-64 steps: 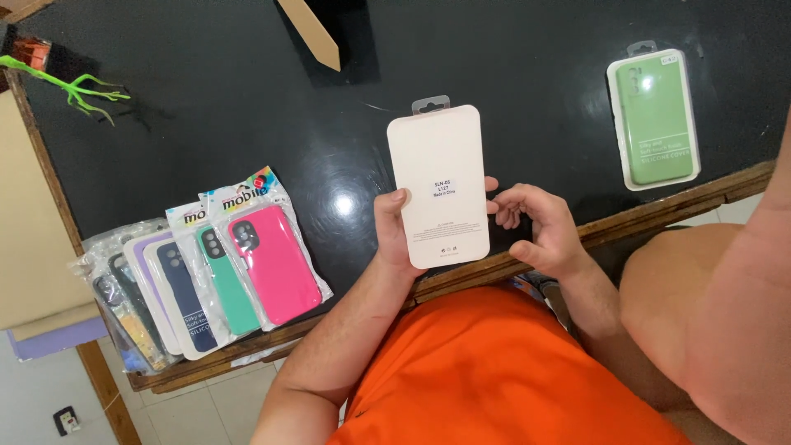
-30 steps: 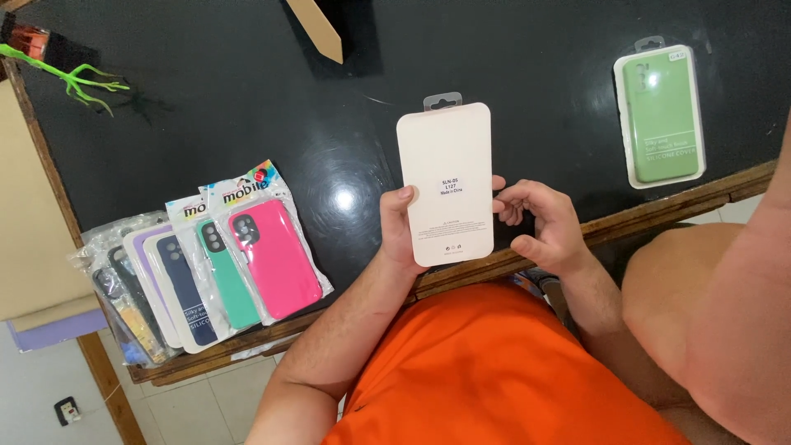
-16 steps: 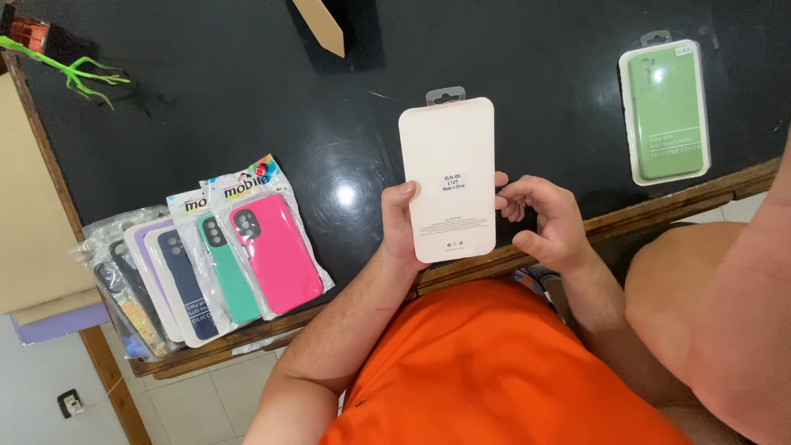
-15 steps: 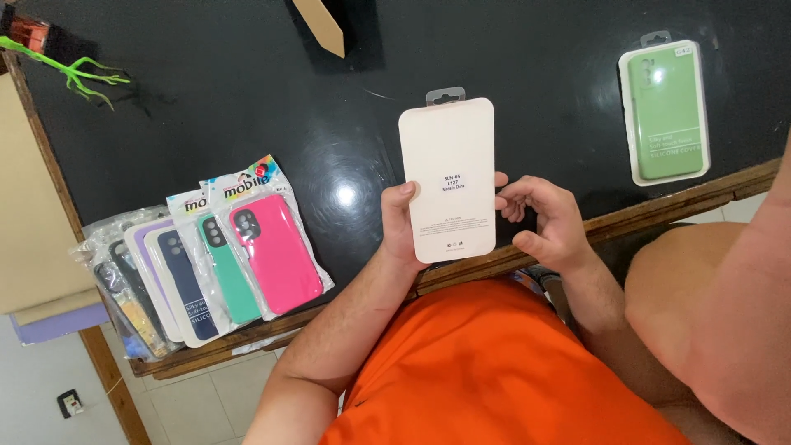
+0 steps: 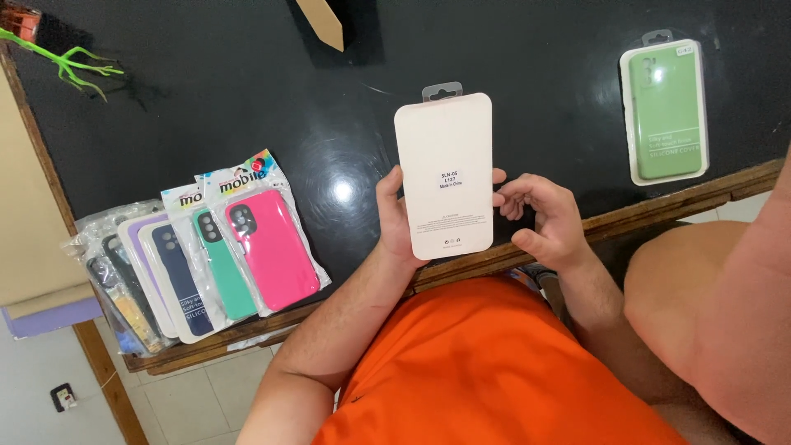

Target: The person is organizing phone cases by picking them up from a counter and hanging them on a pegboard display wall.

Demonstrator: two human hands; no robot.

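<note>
My left hand (image 5: 394, 218) grips a pale pink-white phone-case box (image 5: 445, 169) by its lower left edge, its plain back side facing up and a clear hang tab at the top. My right hand (image 5: 544, 218) sits beside the box's lower right edge with fingers curled, fingertips touching or just off the edge. The box hovers above the near edge of the glossy black table (image 5: 247, 91).
A fanned pile of packaged phone cases (image 5: 198, 255), pink on top, lies at the table's left front corner. A green phone case in its box (image 5: 666, 111) lies at the far right. A green plastic sprig (image 5: 74, 62) and a cardboard piece (image 5: 323, 21) sit at the back.
The box has stayed in my left hand, face down. My right hand's fingers have loosened slightly at its right edge; the view has shifted a little.
</note>
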